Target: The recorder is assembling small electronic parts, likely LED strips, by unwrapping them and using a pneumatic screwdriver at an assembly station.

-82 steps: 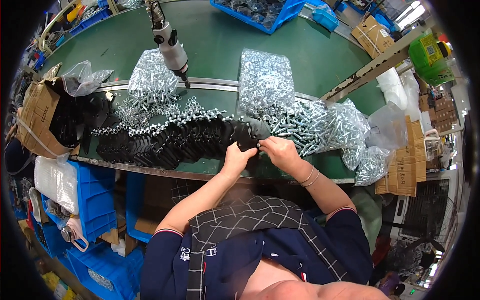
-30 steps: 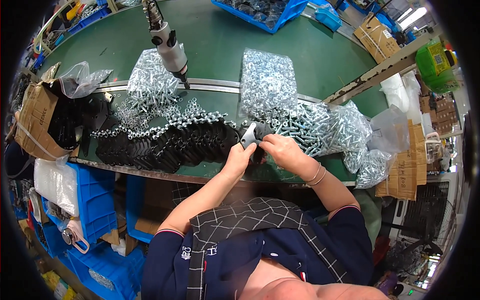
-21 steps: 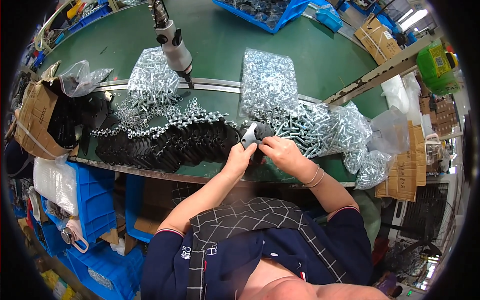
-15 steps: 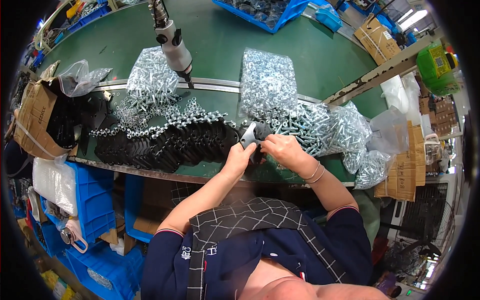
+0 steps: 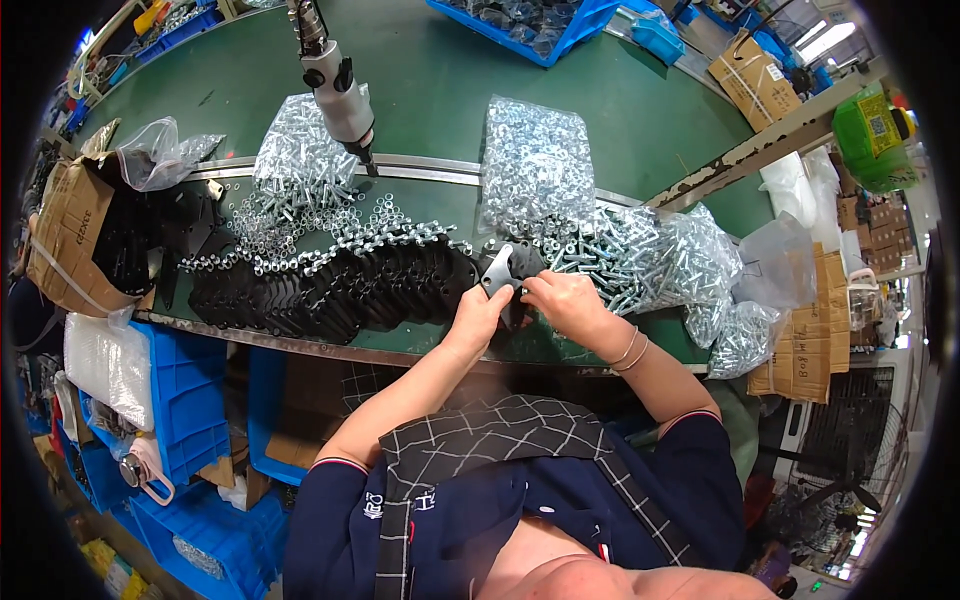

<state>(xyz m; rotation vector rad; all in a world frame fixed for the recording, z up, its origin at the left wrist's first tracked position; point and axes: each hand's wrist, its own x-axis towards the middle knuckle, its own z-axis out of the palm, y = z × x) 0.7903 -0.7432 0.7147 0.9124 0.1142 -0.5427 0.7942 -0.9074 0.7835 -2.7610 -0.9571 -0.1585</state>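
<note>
My left hand (image 5: 478, 316) is closed on a three-armed silver metal plate (image 5: 498, 266), thumb on its lower edge, above the green bench. A black plate (image 5: 524, 262) lies right behind it; I cannot tell if the two are joined. At the right side of these plates, my right hand (image 5: 565, 302) is in a pinch, and a small shiny bit of hardware shows at its fingertips, too small to name. Left of my hands runs a long row of black plates (image 5: 330, 295), with bolts and nuts along its far edge. Loose bolts (image 5: 610, 255) are heaped beyond my right hand.
A grey power screwdriver (image 5: 345, 108) hangs over the bench. Behind my hands stands a clear bag of nuts (image 5: 535, 165); another bag (image 5: 300, 140) spills bolts further left. An open carton (image 5: 75, 235) sits at the left, and a chipped metal bar (image 5: 745, 155) crosses at right.
The hanging screwdriver has swung slightly to the left. My right hand and wrist have shifted very little; my left hand keeps its hold on the silver plate.
</note>
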